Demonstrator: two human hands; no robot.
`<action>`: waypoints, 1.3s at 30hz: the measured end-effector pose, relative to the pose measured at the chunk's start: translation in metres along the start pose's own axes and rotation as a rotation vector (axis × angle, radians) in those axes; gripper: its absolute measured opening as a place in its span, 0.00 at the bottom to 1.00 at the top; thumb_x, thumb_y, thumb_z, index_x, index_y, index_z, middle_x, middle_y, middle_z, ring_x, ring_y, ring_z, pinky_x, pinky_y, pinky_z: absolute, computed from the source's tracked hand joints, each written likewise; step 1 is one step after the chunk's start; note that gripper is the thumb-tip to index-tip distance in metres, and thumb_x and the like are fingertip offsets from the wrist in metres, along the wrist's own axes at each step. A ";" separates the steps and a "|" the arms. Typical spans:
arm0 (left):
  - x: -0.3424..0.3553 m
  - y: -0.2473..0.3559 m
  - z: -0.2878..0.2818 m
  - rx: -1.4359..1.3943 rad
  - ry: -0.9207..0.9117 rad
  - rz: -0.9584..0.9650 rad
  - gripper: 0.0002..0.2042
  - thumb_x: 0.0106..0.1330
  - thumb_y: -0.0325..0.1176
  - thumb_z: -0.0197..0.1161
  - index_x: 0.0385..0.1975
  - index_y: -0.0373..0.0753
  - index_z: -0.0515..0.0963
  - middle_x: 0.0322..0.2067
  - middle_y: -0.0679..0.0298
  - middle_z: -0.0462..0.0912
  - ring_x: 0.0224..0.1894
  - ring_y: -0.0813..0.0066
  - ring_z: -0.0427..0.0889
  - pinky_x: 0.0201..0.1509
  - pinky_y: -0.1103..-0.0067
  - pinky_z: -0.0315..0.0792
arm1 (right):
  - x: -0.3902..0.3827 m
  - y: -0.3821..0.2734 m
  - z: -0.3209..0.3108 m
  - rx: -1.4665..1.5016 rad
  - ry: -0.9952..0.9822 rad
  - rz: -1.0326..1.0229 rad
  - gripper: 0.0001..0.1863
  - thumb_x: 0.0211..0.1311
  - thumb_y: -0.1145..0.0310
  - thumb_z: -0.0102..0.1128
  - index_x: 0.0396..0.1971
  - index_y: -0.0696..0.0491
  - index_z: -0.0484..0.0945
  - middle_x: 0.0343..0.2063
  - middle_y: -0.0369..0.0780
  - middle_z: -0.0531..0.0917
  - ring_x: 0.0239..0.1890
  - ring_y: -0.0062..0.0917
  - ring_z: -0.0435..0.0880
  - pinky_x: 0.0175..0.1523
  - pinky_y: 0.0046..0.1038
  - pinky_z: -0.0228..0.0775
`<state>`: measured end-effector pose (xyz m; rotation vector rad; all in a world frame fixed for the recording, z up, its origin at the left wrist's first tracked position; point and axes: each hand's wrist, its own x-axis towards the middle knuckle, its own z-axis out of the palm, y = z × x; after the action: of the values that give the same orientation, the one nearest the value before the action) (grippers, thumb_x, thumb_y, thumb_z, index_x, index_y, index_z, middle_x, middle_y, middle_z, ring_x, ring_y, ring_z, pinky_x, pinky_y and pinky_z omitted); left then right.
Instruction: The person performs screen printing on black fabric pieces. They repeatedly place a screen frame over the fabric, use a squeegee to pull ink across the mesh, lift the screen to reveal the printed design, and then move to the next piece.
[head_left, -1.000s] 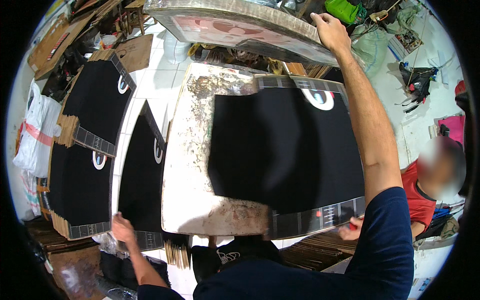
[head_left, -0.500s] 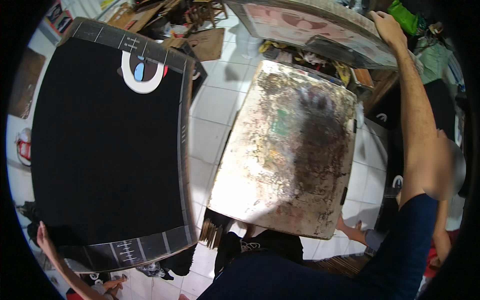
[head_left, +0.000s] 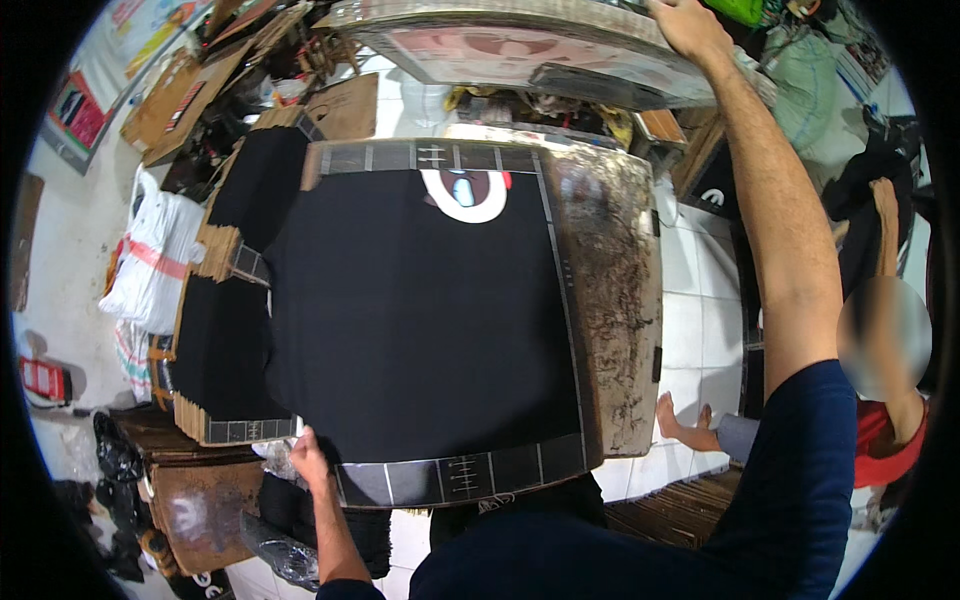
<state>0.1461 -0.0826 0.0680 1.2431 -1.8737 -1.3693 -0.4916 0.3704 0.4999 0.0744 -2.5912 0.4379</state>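
head view: right fingers (head_left: pixel 662 8) perhaps cropped

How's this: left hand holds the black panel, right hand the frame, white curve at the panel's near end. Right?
No, the head view shows the white curve at the far end of the black panel. The left hand does hold the panel, the right hand the frame.

No readable words, no readable numbers — only white tick marks (head_left: pixel 463 477), on a dark board (head_left: pixel 512 471)
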 end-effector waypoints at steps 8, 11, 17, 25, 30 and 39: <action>0.002 -0.010 0.145 0.047 -0.225 -0.138 0.23 0.76 0.44 0.64 0.17 0.42 0.70 0.15 0.78 0.64 0.18 0.87 0.57 0.20 0.78 0.48 | -0.010 -0.006 -0.009 0.004 -0.049 0.025 0.26 0.61 0.44 0.53 0.46 0.46 0.89 0.50 0.50 0.87 0.55 0.47 0.86 0.61 0.45 0.76; -0.007 0.018 0.158 0.059 -0.325 -0.199 0.21 0.74 0.44 0.67 0.21 0.40 0.72 0.18 0.76 0.67 0.20 0.85 0.61 0.22 0.78 0.54 | -0.007 -0.007 -0.012 -0.001 -0.076 0.033 0.28 0.61 0.43 0.53 0.46 0.50 0.89 0.50 0.52 0.87 0.56 0.47 0.85 0.62 0.46 0.75; 0.000 0.056 0.168 0.362 -0.496 -0.094 0.26 0.59 0.46 0.81 0.38 0.25 0.80 0.30 0.57 0.85 0.32 0.72 0.81 0.40 0.74 0.78 | 0.012 -0.007 -0.012 -0.007 -0.061 0.026 0.35 0.62 0.42 0.53 0.50 0.60 0.85 0.53 0.57 0.85 0.59 0.50 0.83 0.64 0.46 0.74; 0.003 0.080 0.171 0.653 -0.427 0.011 0.34 0.52 0.53 0.82 0.39 0.22 0.80 0.32 0.46 0.87 0.36 0.53 0.87 0.46 0.64 0.79 | 0.039 -0.011 -0.010 -0.019 -0.055 -0.010 0.41 0.65 0.35 0.49 0.54 0.61 0.83 0.56 0.57 0.82 0.62 0.49 0.81 0.67 0.45 0.72; 0.002 0.100 0.178 0.712 -0.413 -0.035 0.32 0.53 0.51 0.82 0.38 0.22 0.80 0.31 0.48 0.86 0.35 0.55 0.86 0.46 0.65 0.79 | 0.046 -0.011 -0.010 0.004 -0.039 0.002 0.45 0.63 0.31 0.50 0.56 0.60 0.82 0.57 0.57 0.82 0.63 0.48 0.81 0.67 0.44 0.72; 0.004 0.090 0.183 0.672 -0.381 -0.101 0.42 0.51 0.49 0.85 0.57 0.23 0.71 0.35 0.56 0.82 0.38 0.65 0.81 0.46 0.71 0.77 | 0.070 -0.004 0.000 -0.012 -0.045 -0.057 0.47 0.62 0.30 0.46 0.57 0.62 0.81 0.58 0.57 0.81 0.64 0.46 0.80 0.67 0.41 0.72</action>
<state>-0.0372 0.0050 0.0834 1.4663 -2.7171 -1.1091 -0.5525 0.3684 0.5353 0.1551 -2.6279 0.4047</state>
